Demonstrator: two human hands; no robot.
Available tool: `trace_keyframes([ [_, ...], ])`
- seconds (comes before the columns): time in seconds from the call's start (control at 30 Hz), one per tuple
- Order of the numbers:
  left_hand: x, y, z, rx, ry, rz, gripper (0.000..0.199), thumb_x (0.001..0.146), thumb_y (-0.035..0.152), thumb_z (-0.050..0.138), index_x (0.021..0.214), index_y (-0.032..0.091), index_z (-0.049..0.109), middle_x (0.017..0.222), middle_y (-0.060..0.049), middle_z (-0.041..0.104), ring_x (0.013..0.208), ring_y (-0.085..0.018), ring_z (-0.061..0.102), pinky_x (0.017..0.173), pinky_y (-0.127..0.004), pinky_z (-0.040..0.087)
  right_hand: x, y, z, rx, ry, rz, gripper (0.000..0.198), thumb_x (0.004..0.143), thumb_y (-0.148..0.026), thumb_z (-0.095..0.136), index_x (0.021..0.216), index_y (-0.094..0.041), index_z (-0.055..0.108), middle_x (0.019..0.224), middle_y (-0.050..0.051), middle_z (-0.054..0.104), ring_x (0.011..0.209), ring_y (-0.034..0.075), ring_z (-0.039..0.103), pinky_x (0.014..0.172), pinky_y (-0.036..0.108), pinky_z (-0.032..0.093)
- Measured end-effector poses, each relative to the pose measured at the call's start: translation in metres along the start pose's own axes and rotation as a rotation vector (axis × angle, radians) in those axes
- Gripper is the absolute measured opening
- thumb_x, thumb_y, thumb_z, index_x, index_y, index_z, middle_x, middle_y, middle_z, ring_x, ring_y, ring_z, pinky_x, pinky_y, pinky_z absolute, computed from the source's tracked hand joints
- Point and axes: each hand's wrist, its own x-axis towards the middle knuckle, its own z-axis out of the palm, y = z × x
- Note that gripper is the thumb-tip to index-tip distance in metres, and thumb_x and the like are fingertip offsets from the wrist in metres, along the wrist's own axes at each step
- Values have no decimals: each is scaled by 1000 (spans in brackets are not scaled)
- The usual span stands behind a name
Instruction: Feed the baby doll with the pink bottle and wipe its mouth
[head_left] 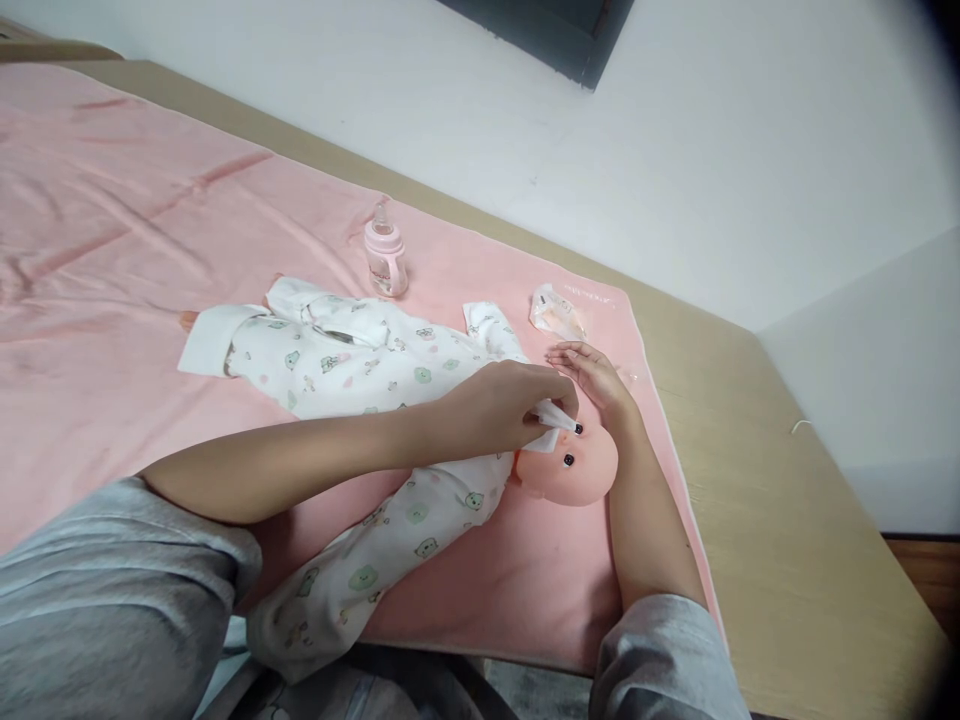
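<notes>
A baby doll [589, 470] lies on its back in a white printed sleepsuit [420, 350], its head toward the right. My left hand [517, 400] reaches across the doll's chest and pinches a white wipe [553, 415]. The wipe lies against the doll's face below the eyes and hides its mouth. Beyond the doll's head is my right hand [592, 375], open with its fingers stretched out, the forearm curving round the top of the head. Just past those fingertips lies a crumpled clear plastic wrapper [556, 312].
A pink baby bottle [385, 255] with a handle stands upright behind the doll. A pink blanket [97, 230] covers much of the wooden table [765, 480], leaving wood bare at the back and right. White walls [712, 150] rise behind and to the right.
</notes>
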Motion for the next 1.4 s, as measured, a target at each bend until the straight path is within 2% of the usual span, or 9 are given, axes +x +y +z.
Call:
trace_keyframes([
  [0.3,1,-1,-17,-92,125,-56,26,81,14,57,103,24,65,89,5,69,70,-10,55,65,-23,40,0,4,-2,43,-5,-6,33,70,-43,80,96,-24,70,99,3,74,99,19,69,103,38,50],
  [0.47,7,-14,-32,-292,167,-147,35,81,26,65,116,23,60,90,3,64,64,-9,51,59,-21,39,-10,-36,9,-57,-6,-71,34,73,-46,78,99,-25,69,103,4,73,100,20,69,104,42,49],
  [0.57,11,-23,-38,-508,196,-234,45,79,27,69,121,22,54,95,0,61,65,-9,55,57,-20,43,-30,-82,32,-186,53,-249,28,80,-45,72,100,-27,68,108,2,70,98,18,68,105,42,49],
  [0.67,14,-28,-41,-826,228,-317,41,83,38,69,117,21,53,98,-3,61,77,-16,64,65,-27,54,-59,-122,66,-386,38,-407,28,85,-46,67,108,-29,66,118,4,66,107,20,65,105,43,49],
  [0.8,16,-28,-46,-1150,252,-403,51,87,63,56,113,20,53,110,-10,62,86,-21,67,77,-38,60,-85,-138,107,-625,-57,-431,49,81,-45,72,126,-33,56,137,5,53,123,25,55,108,47,46],
  [0.97,13,-26,-54,-1152,223,-419,68,85,69,55,132,22,45,144,-19,46,114,-29,63,83,-38,59,-78,-129,126,-708,66,-286,57,78,-46,74,130,-36,54,143,5,49,118,29,57,102,50,48],
  [1.1,11,-23,-55,-1146,217,-445,72,87,67,54,142,24,36,158,-18,28,129,-28,55,89,-31,57,-64,-124,132,-664,54,-214,55,76,-44,76,126,-34,57,128,6,60,114,29,58,97,47,50],
  [1.23,11,-22,-58,-1084,219,-401,64,90,61,53,137,19,39,154,-18,35,132,-23,52,100,-27,50,-55,-124,138,-662,89,-203,41,82,-45,69,119,-33,60,122,5,63,106,26,61,97,47,49],
  [1.4,7,-24,-71,-938,243,-352,58,92,63,47,132,21,42,145,-16,45,138,-21,44,109,-30,42,-45,-127,139,-593,75,-157,39,79,-34,69,116,-30,60,123,4,61,95,22,63,91,47,54],
])
